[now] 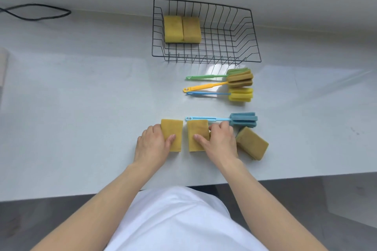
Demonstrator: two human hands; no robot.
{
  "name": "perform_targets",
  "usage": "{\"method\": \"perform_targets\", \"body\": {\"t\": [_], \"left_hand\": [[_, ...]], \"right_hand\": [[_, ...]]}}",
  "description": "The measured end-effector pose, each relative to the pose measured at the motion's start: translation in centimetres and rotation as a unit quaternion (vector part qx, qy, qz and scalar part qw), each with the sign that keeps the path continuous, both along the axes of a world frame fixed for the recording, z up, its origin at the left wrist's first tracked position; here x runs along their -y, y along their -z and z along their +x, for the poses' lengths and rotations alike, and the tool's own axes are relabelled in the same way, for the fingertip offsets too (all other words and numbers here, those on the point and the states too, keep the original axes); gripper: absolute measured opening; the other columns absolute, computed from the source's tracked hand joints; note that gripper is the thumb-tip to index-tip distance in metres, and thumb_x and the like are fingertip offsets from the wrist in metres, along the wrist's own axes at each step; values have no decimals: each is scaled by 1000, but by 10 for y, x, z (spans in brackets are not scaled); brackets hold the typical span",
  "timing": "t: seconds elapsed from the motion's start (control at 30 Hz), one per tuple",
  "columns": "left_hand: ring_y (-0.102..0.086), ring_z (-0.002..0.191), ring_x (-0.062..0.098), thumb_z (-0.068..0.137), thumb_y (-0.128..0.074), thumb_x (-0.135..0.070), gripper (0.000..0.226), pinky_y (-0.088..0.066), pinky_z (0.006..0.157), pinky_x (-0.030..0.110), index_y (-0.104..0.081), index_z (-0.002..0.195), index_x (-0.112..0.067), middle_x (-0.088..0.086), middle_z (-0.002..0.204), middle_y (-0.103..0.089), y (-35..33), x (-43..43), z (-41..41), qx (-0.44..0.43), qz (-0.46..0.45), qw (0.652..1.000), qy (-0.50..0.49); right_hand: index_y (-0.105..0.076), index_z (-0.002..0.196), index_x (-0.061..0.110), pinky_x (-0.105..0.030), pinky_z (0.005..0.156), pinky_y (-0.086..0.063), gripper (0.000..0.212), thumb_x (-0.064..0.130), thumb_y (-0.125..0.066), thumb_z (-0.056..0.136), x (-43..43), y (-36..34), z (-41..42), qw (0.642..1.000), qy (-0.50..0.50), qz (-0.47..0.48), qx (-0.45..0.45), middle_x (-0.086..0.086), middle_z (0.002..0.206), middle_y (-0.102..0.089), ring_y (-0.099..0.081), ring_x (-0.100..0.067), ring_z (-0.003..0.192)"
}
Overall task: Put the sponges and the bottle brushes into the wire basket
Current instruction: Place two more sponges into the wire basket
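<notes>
Sponges on the table, one under each hand, grips closing.
Left hand [152, 144] pinches one sponge [173, 134]; right hand [219, 140] the next [196, 135]. Soft, porous yellow blocks: they may squash and slip. Third sponge [252, 142] beside, four brushes [220, 96] beyond. Farther, basket [253, 32] holding two sponges [182, 29].

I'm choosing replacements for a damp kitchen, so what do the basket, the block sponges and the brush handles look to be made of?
Wire basket: thin metal wire with what looks like a matte black coating, joined in an open grid. Block sponges, such as the one under the left hand: soft yellow foam with a dull, slightly grainy face. Brush handles, like the yellow one: likely moulded plastic, bright, smooth and slightly glossy.
</notes>
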State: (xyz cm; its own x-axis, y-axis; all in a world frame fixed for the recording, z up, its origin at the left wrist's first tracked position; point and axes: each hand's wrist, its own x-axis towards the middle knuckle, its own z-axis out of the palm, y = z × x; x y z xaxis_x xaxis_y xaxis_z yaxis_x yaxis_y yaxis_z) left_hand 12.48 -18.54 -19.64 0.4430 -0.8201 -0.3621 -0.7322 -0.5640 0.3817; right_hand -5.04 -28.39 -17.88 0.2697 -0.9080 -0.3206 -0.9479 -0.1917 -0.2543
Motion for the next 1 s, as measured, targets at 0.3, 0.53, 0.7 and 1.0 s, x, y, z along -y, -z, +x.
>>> {"method": "perform_targets", "body": {"t": [0.3, 0.53, 0.7, 1.0], "left_hand": [[-57, 95, 30, 94, -61, -38, 36, -45, 76, 39, -49, 108, -7, 10, 105, -59, -4, -2, 6, -139, -41, 984, -100], [-55, 90, 26, 91, -64, -34, 30, -42, 73, 37, -46, 101, -12, 4, 99, -57, -8, 0, 15, -140, -84, 978, -128], [-60, 87, 18, 91, -67, -33, 27, -45, 69, 32, -48, 102, -16, -3, 94, -61, -16, 17, 21, -187, -127, 957, -180], [-58, 80, 7, 93, -65, -34, 25, -40, 61, 23, -51, 104, -15, -6, 89, -60, -64, 130, 26, -241, -205, 934, -169]], "right_hand": [[-54, 100, 18, -41, 88, -41, 42, 54, -69, 82, -6, -4, 22, 999, 8, -5, 31, -1, 107, -53, -45, -27, 108], [-49, 96, 17, -40, 80, -45, 29, 37, -68, 88, -2, -1, 22, 992, 31, 37, 119, -2, 100, -54, -52, -25, 95], [-49, 95, 19, -38, 76, -48, 26, 35, -68, 88, 16, -6, 13, 967, 110, 85, 213, 0, 96, -58, -56, -21, 89], [-57, 95, 27, -17, 66, -50, 16, 32, -70, 90, 90, -59, -9, 887, 213, 54, 407, 5, 92, -67, -61, 1, 75]]}}
